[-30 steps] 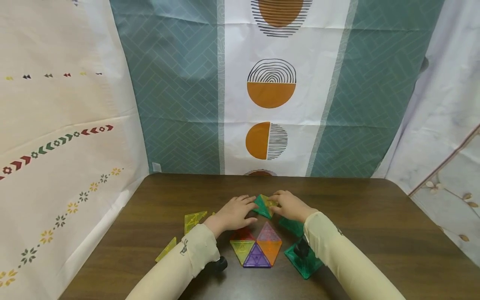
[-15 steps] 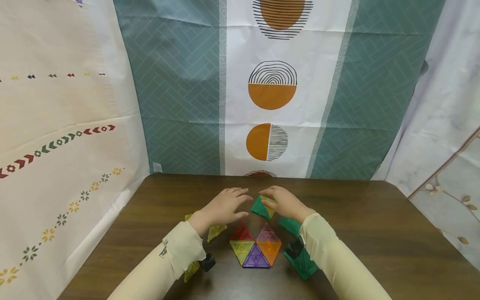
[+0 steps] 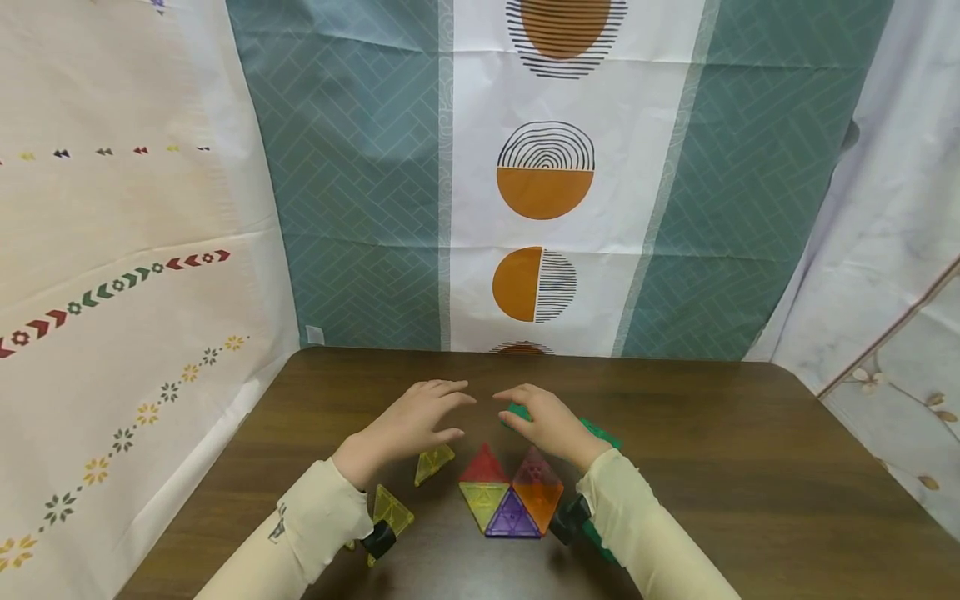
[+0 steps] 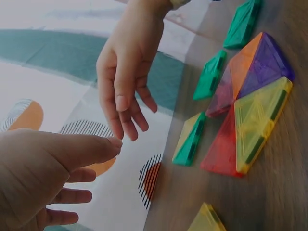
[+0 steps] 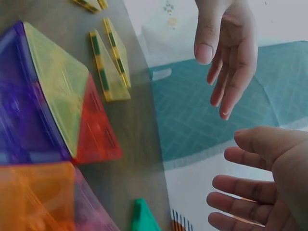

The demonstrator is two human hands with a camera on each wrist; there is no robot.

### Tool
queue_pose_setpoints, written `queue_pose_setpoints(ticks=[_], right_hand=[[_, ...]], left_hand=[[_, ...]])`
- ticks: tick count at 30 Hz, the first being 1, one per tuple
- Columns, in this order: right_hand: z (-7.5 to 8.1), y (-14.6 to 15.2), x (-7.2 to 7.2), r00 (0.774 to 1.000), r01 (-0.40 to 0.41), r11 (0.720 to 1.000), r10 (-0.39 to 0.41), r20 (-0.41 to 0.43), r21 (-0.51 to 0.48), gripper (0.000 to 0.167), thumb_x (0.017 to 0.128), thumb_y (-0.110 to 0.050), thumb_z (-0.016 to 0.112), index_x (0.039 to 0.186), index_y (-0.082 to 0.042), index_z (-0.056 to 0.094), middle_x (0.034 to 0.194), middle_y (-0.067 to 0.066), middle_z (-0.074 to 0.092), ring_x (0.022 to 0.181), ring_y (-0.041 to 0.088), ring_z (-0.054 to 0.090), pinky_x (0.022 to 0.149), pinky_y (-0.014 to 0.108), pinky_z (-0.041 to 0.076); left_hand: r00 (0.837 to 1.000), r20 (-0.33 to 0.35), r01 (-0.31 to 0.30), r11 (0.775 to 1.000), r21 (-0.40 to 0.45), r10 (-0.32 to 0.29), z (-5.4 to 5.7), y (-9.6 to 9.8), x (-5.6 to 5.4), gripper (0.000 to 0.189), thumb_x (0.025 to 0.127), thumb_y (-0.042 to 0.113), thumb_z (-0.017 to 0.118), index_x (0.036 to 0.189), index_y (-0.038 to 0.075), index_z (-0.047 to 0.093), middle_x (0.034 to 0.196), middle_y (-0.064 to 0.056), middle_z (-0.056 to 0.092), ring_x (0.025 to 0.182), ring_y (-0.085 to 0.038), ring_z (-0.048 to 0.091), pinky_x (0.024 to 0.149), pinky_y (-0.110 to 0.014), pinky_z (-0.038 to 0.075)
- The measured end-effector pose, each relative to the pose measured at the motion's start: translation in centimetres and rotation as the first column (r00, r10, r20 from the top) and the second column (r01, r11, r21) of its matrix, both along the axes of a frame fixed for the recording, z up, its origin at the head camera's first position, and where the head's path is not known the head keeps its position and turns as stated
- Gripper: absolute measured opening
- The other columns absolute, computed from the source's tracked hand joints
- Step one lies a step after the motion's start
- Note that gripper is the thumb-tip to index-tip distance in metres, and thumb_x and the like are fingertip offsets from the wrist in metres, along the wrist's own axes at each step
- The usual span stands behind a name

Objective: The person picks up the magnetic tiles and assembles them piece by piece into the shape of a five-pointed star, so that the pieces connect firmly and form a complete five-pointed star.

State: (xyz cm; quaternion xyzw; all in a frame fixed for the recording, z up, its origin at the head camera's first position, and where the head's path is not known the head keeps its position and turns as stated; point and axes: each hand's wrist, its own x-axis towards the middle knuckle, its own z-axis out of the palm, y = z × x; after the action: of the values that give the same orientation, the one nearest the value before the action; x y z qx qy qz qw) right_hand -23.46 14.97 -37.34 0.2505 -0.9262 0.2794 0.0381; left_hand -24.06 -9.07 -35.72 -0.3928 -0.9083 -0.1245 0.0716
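Note:
Both hands hang above the table with nothing in them. My left hand has its fingers extended and thumb apart, over the yellow triangular magnetic tiles. My right hand faces it with relaxed fingers, above a green-and-yellow tile pair that it mostly hides in the head view. Between and below the hands lies a fan of joined triangles: red, yellow, purple, orange and pink. The fan's far side has a gap.
Another yellow tile lies near the left wrist. Green tiles lie at the right, partly hidden by the right arm. The brown wooden table meets a patterned cloth at its back edge.
Both hands have drawn away from the green-and-yellow pair. The left hand has moved left and nearer; the right hand has lifted and shifted slightly left. The fan looks unchanged.

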Motion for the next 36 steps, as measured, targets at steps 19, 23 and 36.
queue_pose_setpoints(ticks=[19,23,36], right_hand=[[-3.1,-4.6,1.5,0.998,-0.059,0.998,0.059,-0.014,-0.018,0.034,0.096,-0.024,0.06,0.127,-0.011,0.062,0.125,0.007,0.062,0.115,0.025,0.06,0.096,0.044,0.05],[-3.6,-5.6,1.7,0.997,-0.074,0.997,0.074,-0.009,0.013,0.034,0.095,-0.026,0.06,0.126,-0.011,0.062,0.125,0.007,0.061,0.118,0.025,0.057,0.099,0.043,0.049],[-5.1,-7.4,1.9,0.986,-0.148,0.975,0.159,-0.057,0.165,0.036,0.094,-0.027,0.061,0.126,-0.009,0.062,0.128,0.006,0.061,0.122,0.024,0.056,0.102,0.04,0.047]], left_hand=[[0.988,0.1,-0.119,0.993,-0.004,0.119,-3.8,-6.8,1.3,0.058,0.079,0.022,0.078,0.132,0.012,0.056,0.143,-0.02,0.048,0.129,-0.04,0.048,0.105,-0.061,0.036],[0.977,0.143,-0.157,0.988,-0.007,0.156,-4.3,-8.3,1.5,0.063,0.078,0.021,0.079,0.135,0.012,0.054,0.143,-0.021,0.047,0.129,-0.042,0.046,0.104,-0.064,0.034],[0.971,0.145,-0.186,0.982,-0.032,0.189,-5.5,-11.3,1.5,0.061,0.079,0.025,0.078,0.134,0.011,0.054,0.14,-0.019,0.051,0.126,-0.04,0.049,0.101,-0.062,0.038]])
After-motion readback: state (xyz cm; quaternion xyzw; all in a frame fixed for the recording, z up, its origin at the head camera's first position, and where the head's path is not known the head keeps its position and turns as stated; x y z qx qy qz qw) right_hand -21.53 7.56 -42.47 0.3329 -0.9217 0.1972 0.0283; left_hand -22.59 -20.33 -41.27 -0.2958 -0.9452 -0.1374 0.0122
